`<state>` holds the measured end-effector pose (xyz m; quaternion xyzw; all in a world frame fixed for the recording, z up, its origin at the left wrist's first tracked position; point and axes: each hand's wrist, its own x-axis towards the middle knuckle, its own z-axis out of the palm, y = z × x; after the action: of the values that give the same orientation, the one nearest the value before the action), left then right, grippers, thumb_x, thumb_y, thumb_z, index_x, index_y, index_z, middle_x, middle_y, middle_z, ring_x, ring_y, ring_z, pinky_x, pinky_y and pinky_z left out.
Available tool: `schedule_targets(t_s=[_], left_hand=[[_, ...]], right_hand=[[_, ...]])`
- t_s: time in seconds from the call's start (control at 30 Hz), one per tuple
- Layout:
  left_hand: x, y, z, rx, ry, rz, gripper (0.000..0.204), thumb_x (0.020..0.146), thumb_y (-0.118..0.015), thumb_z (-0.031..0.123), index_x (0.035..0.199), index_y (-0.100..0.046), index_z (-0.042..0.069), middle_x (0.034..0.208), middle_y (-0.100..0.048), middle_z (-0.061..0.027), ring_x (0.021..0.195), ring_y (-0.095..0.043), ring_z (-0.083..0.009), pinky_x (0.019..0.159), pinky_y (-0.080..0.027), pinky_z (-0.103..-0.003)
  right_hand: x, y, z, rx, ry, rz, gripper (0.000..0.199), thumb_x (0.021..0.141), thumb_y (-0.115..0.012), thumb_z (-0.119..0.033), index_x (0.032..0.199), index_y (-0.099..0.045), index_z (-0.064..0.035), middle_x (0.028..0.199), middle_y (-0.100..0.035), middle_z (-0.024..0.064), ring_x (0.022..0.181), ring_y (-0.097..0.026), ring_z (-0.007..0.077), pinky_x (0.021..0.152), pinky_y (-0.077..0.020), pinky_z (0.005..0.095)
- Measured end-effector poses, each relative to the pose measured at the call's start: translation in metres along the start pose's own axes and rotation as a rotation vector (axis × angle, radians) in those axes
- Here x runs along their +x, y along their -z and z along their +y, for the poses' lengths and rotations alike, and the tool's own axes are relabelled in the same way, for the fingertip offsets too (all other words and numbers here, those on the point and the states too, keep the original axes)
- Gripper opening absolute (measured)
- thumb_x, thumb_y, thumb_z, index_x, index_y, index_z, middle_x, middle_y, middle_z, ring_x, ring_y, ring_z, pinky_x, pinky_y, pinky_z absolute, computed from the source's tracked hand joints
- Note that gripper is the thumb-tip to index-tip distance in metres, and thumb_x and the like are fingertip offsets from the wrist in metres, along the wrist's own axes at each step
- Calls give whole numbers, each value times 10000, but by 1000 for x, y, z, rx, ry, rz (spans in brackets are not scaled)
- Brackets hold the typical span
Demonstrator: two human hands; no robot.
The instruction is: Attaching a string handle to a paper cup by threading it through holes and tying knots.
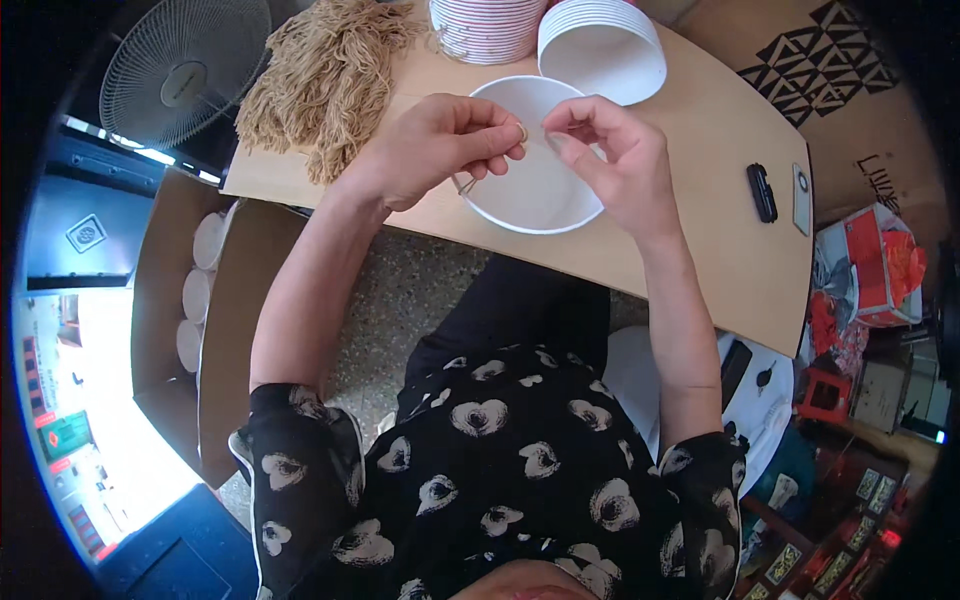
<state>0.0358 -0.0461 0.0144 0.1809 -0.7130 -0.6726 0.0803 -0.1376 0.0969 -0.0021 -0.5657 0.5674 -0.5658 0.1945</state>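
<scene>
A white paper bowl (535,190) stands on the wooden table (700,250) right below both hands. My left hand (435,145) pinches a thin tan string (468,183) between thumb and fingers; its end hangs over the bowl's left rim. My right hand (610,150) is held close beside it above the bowl, thumb and forefinger pinched together at the string's other end. The fingertips of the two hands are a short gap apart.
A heap of tan strings (320,70) lies at the table's back left. Two stacks of white bowls (600,45) (487,28) stand behind. A black device (762,192) and a small flat object (802,198) lie at right. A cardboard box (190,300) with bowls sits left, a fan (185,70) beyond.
</scene>
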Motion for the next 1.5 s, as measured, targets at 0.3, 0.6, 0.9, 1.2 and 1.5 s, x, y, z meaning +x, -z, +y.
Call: schedule_targets(t_s=[0.3,0.6,0.9,1.2,1.5], left_hand=[[-2,-2,0,-80,-1,-31,249,967,-620,269,1043,-659,35,788,-618,44,686,-559,-12,611,-442,-159],[-1,-2,-6,-205,-35,44,187,888,-706,109,1012,-679,-27,864,-708,-72,738,-663,-82,685,-538,-178],[-3,-1,-7,-240,-65,11,189,880,-705,79,998,-670,-65,879,-708,-123,801,-712,-155,733,-585,-216],[-6,-4,-7,-369,-52,-27,217,881,-701,74,1026,-663,-82,923,-712,-172,851,-723,-196,789,-595,-240],[-9,-10,-5,-354,-77,-26,232,880,-673,28,1093,-642,-59,953,-712,-161,884,-718,-196,809,-585,-235]], right_hand=[[-7,-11,-10,-144,34,6,144,819,-717,-44,955,-675,-22,863,-691,36,808,-635,117,780,-500,275],[-5,-13,-11,-75,-59,22,152,828,-732,-66,953,-671,-6,869,-684,27,808,-622,93,786,-501,259],[-3,-7,-7,71,-172,-85,144,824,-742,-72,929,-678,5,853,-691,30,809,-627,82,797,-491,255],[-6,-9,-13,341,-323,-51,98,839,-686,-28,919,-666,25,825,-681,51,764,-624,80,722,-492,220],[-10,-14,-14,444,-336,21,72,842,-679,-42,881,-647,10,770,-647,30,697,-583,69,661,-464,206]])
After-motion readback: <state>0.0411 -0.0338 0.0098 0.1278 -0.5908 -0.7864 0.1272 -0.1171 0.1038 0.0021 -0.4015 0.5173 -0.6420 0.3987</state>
